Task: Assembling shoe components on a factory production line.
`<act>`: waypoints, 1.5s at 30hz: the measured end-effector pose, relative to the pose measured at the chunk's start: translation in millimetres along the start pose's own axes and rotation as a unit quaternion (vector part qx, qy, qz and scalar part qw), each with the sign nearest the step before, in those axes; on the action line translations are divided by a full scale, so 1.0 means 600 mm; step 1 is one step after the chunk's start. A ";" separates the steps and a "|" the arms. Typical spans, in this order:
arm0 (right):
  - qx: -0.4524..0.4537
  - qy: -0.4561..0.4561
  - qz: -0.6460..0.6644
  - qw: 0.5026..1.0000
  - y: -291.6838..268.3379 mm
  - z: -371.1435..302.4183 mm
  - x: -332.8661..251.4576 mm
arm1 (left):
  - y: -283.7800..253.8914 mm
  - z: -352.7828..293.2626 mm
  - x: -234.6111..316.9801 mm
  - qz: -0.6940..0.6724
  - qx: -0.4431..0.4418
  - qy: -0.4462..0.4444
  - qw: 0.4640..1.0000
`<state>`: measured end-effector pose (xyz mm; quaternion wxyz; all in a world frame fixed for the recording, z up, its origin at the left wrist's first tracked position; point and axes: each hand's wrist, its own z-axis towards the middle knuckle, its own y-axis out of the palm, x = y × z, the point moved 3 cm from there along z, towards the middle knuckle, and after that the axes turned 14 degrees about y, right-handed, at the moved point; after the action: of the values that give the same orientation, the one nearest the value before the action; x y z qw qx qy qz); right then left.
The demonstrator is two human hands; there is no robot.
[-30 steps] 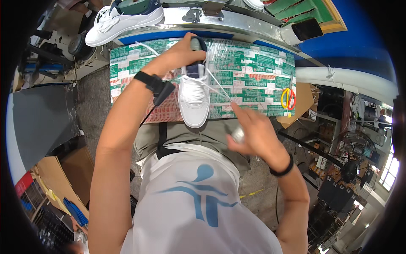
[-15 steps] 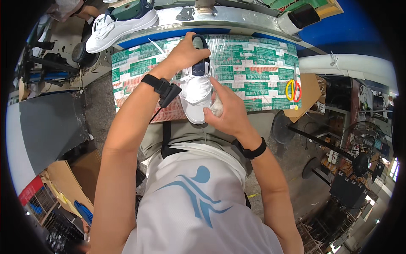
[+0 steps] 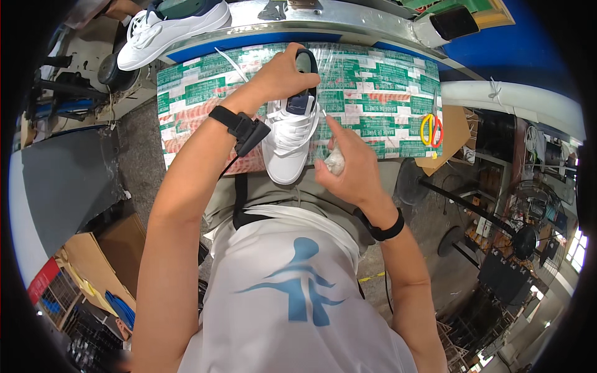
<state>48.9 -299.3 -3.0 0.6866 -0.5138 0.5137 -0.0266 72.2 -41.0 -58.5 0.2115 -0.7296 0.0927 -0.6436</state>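
Bearings read from the worked shoe, 12 o'clock facing away from the wearer.

White lace-up shoe (image 3: 287,146), navy lining and tongue patch: mid-scene, sole down on a tape-covered work surface (image 3: 373,118) patterned green, white and red; toe toward 6 o'clock, slightly past the near edge.

Left hand (image 3: 281,76): at the shoe's 12 o'clock end, closed about the heel collar, thumb on its right side. Black strap with small device (image 3: 250,135) at the wrist.

Right hand (image 3: 359,163): between 3 and 4 o'clock, part curled around a pale crumpled wad (image 3: 334,163); forefinger extended to just beside the shoe, thumb apart from it. Whether the forefinger presses on a lace, cannot tell. Black band (image 3: 380,227) at the wrist.

White lace (image 3: 231,64): at 11 o'clock, loose over the tape, running toward the left wrist.

Scissors, yellow and red handles (image 3: 430,124): at 3 o'clock, on the work surface near its right edge, blades toward 12.

Second white shoe (image 3: 168,37), navy collar, green inside: between 10 and 11 o'clock, beside a metal rail (image 3: 354,25) crossing at 12.
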 end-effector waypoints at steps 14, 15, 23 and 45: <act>-0.058 0.001 0.021 0.998 0.006 -0.009 -0.002 | 0.004 0.002 0.001 0.000 0.015 0.014 1.000; -0.058 0.002 0.021 0.998 0.003 -0.018 -0.005 | 0.004 0.001 0.002 0.003 0.006 0.006 1.000; -0.075 -0.012 -0.017 0.997 0.021 -0.124 -0.055 | 0.015 0.000 -0.019 0.071 0.036 0.035 0.996; -0.080 0.001 0.021 0.997 0.033 -0.117 -0.063 | 0.008 0.004 -0.029 0.026 -0.001 0.011 1.000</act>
<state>-30.1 -316.3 11.9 0.6436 -0.5558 0.5254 0.0290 72.7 -37.5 -76.5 0.2262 -0.7202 0.1146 -0.6458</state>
